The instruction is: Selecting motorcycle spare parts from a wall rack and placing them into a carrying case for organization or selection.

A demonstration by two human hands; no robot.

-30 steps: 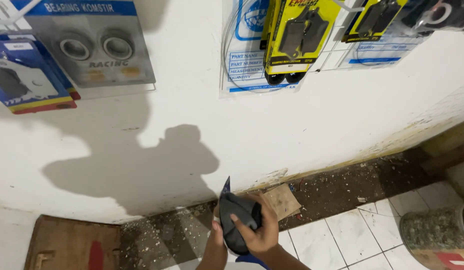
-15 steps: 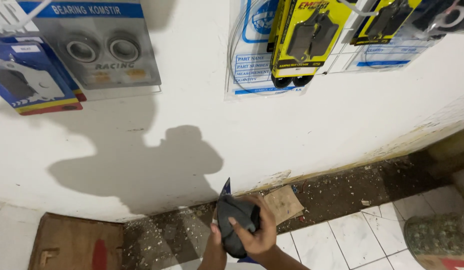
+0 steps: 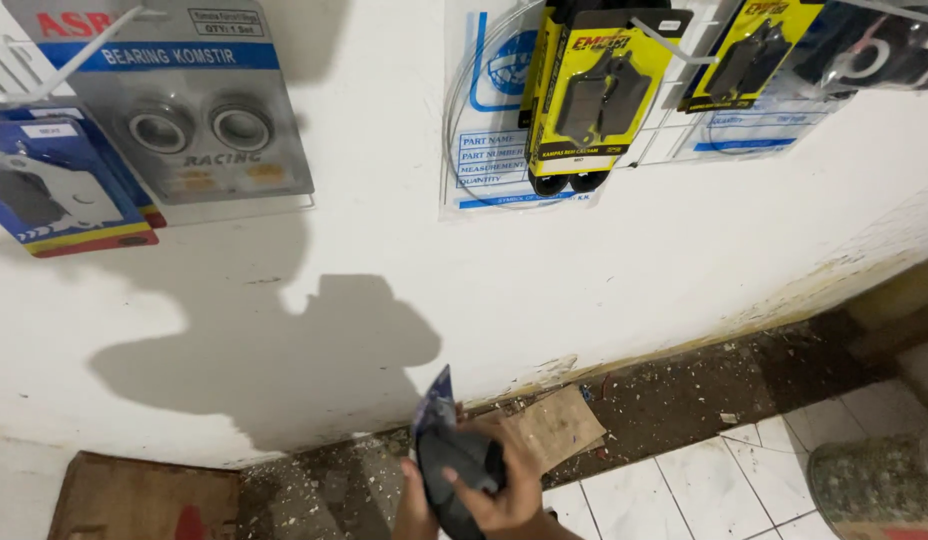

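Hands meet low at the bottom edge of the view, close to the person's body, over a dirty floor beside a white wall (image 3: 584,290). The right hand (image 3: 509,480) wraps a dark, rounded part (image 3: 454,465), its fingers (image 3: 474,492) clenched around the underside so the piece sits cupped in the palm. A glossy blue-edged packet (image 3: 436,400) stands up from behind the part, its pointed corner tilted toward the wall, seemingly pinched against it. The left hand (image 3: 414,510) shows only as a sliver below the part; whether its fingers grip or merely steady cannot be told.

Above, spare parts hang in blister packs on hooks, kept at eye level where they can be picked out: a grey card with two bearing rings (image 3: 199,120), a blue card (image 3: 54,190) beside it, a yellow card with dark brake pads (image 3: 604,95), and a second yellow card (image 3: 749,55) further right, overlapping clear bags with coiled cable (image 3: 494,130). On the floor, a scrap of cardboard (image 3: 559,425) lies just beyond the hands among grit, a flat brown board (image 3: 144,500) rests to the left, and white tiles (image 3: 684,480) run right toward a mesh-covered container (image 3: 879,485).
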